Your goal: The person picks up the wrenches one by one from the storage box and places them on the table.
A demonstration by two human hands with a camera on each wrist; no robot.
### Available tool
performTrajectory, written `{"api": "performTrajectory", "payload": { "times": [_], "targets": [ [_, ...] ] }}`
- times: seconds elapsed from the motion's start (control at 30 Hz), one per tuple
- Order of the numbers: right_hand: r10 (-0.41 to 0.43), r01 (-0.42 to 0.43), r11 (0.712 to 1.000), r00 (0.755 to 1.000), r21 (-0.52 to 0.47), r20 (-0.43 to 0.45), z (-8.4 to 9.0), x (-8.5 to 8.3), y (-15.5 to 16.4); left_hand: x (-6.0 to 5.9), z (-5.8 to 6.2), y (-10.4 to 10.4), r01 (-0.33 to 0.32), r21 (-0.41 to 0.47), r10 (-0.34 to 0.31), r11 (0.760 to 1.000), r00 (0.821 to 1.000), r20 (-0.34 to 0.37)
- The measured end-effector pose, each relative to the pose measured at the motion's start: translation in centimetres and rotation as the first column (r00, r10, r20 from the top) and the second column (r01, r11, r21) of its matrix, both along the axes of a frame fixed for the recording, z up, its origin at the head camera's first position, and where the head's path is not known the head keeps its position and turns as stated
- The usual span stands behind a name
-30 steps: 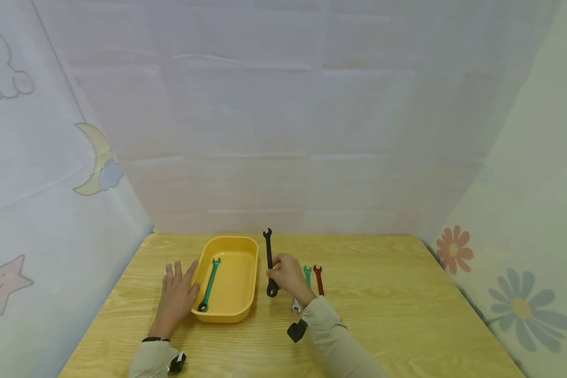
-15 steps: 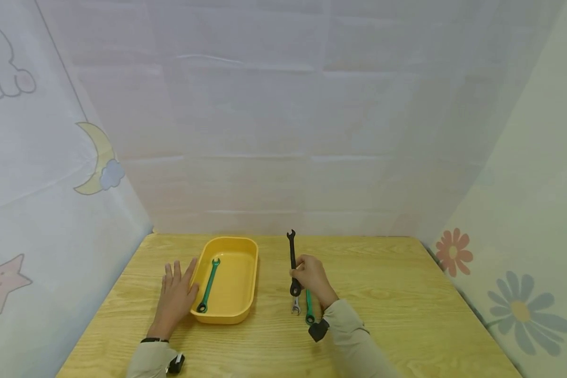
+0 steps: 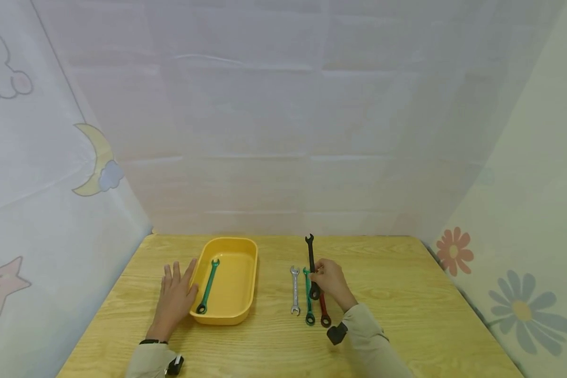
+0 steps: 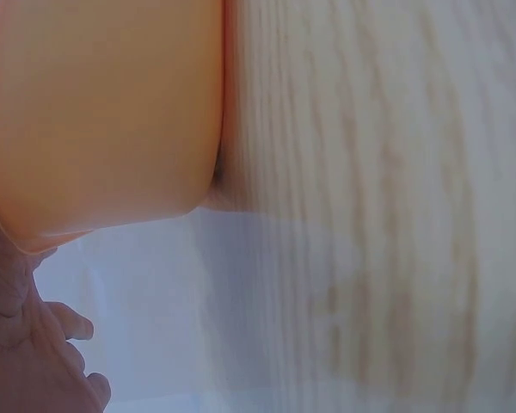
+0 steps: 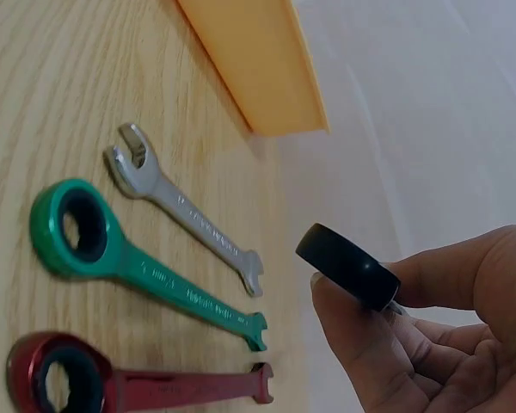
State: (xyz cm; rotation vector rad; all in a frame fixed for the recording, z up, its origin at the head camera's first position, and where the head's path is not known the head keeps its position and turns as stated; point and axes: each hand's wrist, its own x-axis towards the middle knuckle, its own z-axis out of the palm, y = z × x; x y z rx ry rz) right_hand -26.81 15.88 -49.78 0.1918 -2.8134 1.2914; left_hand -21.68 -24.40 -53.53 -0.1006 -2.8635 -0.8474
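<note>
My right hand (image 3: 329,283) pinches a black wrench (image 3: 311,266) near its ring end and holds it upright above the table; its black ring end (image 5: 347,267) shows between thumb and fingers (image 5: 361,344). Beneath it lie a silver wrench (image 3: 295,290), a green wrench (image 3: 308,296) and a red wrench (image 3: 324,311), side by side; in the right wrist view they are the silver wrench (image 5: 182,206), green wrench (image 5: 138,262) and red wrench (image 5: 129,385). My left hand (image 3: 176,297) rests flat on the table against the yellow tray (image 3: 245,278), which holds another green wrench (image 3: 208,285).
The wooden table (image 3: 406,294) is bounded by white sheeting at the back and at both sides. The tray's outer wall (image 4: 103,112) fills the left wrist view, with bare table (image 4: 370,172) next to it.
My right hand has carried the black wrench to the right, from beside the tray to above the red wrench. The silver and green wrenches are now uncovered. The left hand has stayed put.
</note>
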Motion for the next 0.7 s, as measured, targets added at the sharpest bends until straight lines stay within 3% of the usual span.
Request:
{"api": "performTrajectory", "payload": {
  "times": [0.27,0.7],
  "targets": [
    [-0.029,0.029,1.0,0.998,-0.001,0.055,-1.1,0.5,1.5,0.4,0.3,0.1,0.009,0.011,-0.009,1.0,1.0,-0.003],
    [-0.063,0.063,0.998,0.996,0.008,0.07,-2.2,1.7,3.8,0.4,0.4,0.1,0.006,0.008,-0.006,1.0,1.0,-0.005]
  ]
}}
